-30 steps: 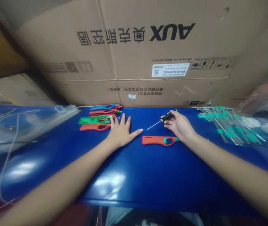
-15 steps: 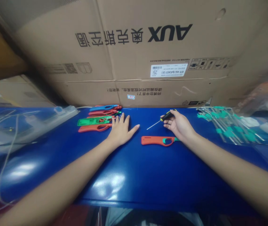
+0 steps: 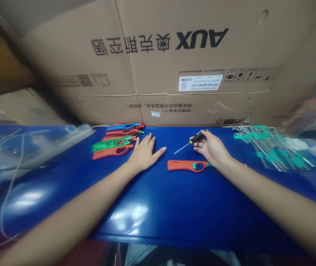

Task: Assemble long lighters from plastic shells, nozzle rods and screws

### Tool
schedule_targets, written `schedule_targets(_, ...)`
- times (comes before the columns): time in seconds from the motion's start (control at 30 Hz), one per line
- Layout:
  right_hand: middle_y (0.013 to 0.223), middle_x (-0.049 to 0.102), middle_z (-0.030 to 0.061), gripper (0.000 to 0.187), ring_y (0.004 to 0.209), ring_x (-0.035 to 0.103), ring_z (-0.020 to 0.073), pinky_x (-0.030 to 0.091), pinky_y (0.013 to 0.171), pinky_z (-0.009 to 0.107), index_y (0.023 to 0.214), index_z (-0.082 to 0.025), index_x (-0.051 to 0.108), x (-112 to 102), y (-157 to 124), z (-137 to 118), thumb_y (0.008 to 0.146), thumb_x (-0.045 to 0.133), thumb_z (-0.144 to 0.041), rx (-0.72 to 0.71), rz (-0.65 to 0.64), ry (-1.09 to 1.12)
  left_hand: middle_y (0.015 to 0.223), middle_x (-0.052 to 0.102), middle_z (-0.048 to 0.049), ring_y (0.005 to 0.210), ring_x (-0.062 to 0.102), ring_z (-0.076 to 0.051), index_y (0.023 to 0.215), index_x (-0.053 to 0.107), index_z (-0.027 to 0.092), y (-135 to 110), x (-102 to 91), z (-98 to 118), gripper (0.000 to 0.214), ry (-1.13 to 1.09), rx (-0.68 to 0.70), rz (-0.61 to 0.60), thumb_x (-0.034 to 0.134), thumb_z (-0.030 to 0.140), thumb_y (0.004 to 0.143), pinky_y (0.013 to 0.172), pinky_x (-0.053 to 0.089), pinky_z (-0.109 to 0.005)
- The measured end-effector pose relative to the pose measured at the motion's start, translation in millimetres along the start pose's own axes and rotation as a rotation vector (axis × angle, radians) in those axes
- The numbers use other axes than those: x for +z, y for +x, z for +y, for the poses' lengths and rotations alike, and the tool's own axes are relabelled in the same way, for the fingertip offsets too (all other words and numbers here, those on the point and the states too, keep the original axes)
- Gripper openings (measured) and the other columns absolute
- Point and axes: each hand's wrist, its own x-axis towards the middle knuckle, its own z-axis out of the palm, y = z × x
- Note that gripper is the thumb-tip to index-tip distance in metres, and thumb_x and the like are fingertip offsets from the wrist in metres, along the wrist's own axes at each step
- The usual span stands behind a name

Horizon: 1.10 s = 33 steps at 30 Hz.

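Note:
My left hand (image 3: 144,153) lies flat on the blue table (image 3: 158,199), fingers spread, its fingertips touching the right ends of a row of plastic lighter shells (image 3: 113,142) in red, green and blue. My right hand (image 3: 211,147) is closed on a small screwdriver (image 3: 190,142) with a black and yellow handle, its thin blade pointing left and down. An orange lighter shell with a green trigger (image 3: 187,165) lies on the table just below the right hand, between both hands.
A big AUX cardboard box (image 3: 158,62) stands along the back edge of the table. Clear plastic bags (image 3: 27,144) with a white cord lie at the left. A bag of green-tipped metal parts (image 3: 269,149) lies at the right.
My left hand has pushed the near green and red shells a little, so their right ends now tilt upward. The right hand with the screwdriver has stayed put.

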Motion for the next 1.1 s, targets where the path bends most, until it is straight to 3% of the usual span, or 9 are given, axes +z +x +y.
schedule_targets(0.2, 0.071, 0.071, 0.0062, 0.026, 0.049, 0.055, 0.012, 0.05, 0.046, 0.021, 0.076, -0.02, 0.052, 0, 1, 1, 0.1, 0.044, -0.023, 0.013, 0.002, 0.003, 0.164, 0.028, -0.0164, 0.153, 0.023, -0.034, 0.155, 0.036, 0.011, -1, -0.6, 1, 0.086, 0.0, -0.018, 0.01, 0.028, 0.073, 0.096, 0.125, 0.016, -0.052)
schedule_targets(0.33, 0.07, 0.071, 0.0058, 0.026, 0.049, 0.055, 0.0123, 0.05, 0.045, 0.021, 0.076, -0.02, 0.053, 0, 0, 1, 0.1, 0.044, -0.023, 0.017, 0.001, 0.013, 0.163, 0.027, -0.0234, 0.153, 0.02, -0.041, 0.156, 0.034, 0.006, 1, 1.5, 0, 0.097, 0.023, -0.112, 0.056, 0.027, 0.079, 0.092, 0.124, 0.012, -0.058)
schedule_targets(0.53, 0.07, 0.071, 0.0063, 0.028, 0.05, 0.054, 0.012, 0.05, 0.046, 0.022, 0.075, -0.019, 0.053, -1, 1, 1, 0.101, 0.044, -0.023, 0.029, 0.005, 0.024, 0.161, 0.026, -0.0281, 0.154, 0.018, -0.039, 0.156, 0.03, 0.0, 4, 3.7, -3, 0.106, 0.011, -0.156, 0.031, 0.027, 0.083, 0.089, 0.125, 0.008, -0.056)
schedule_targets(0.8, 0.071, 0.071, 0.0072, 0.025, 0.048, 0.056, 0.0113, 0.051, 0.045, 0.02, 0.076, -0.02, 0.052, -2, 1, 5, 0.1, 0.045, -0.024, 0.022, -0.013, 0.026, 0.157, 0.041, -0.021, 0.151, 0.028, -0.037, 0.15, 0.043, 0.006, -2, -1.9, 3, 0.084, -0.122, -0.051, 0.092, 0.043, 0.067, 0.093, 0.126, 0.005, -0.055)
schedule_targets(0.9, 0.072, 0.071, 0.007, 0.023, 0.049, 0.057, 0.0115, 0.054, 0.047, 0.021, 0.077, -0.02, 0.052, -4, 3, 8, 0.099, 0.047, -0.025, -0.005, -0.033, 0.026, 0.155, 0.045, -0.0183, 0.148, 0.035, -0.034, 0.149, 0.044, 0.009, -1, -2.2, 3, 0.078, -0.24, -0.056, 0.129, 0.047, 0.063, 0.093, 0.126, 0.014, -0.051)
schedule_targets(1.0, 0.073, 0.071, 0.0052, 0.019, 0.055, 0.063, 0.0125, 0.06, 0.056, 0.023, 0.079, -0.021, 0.052, -4, 5, 10, 0.098, 0.052, -0.024, -0.052, -0.061, 0.026, 0.154, 0.047, -0.0171, 0.142, 0.046, -0.027, 0.153, 0.036, 0.011, 3, -1.3, 0, 0.071, -0.407, -0.12, 0.192, 0.035, 0.058, 0.1, 0.12, 0.032, -0.042)
schedule_targets(1.1, 0.076, 0.073, 0.0038, 0.015, 0.066, 0.071, 0.0141, 0.064, 0.068, 0.027, 0.081, -0.021, 0.052, -2, 3, 11, 0.094, 0.06, -0.018, -0.093, -0.116, -0.002, 0.148, 0.054, -0.0166, 0.137, 0.053, -0.024, 0.152, 0.034, 0.012, 9, 0.6, -5, 0.065, -0.564, -0.207, 0.266, 0.026, 0.053, 0.104, 0.116, 0.04, -0.038)
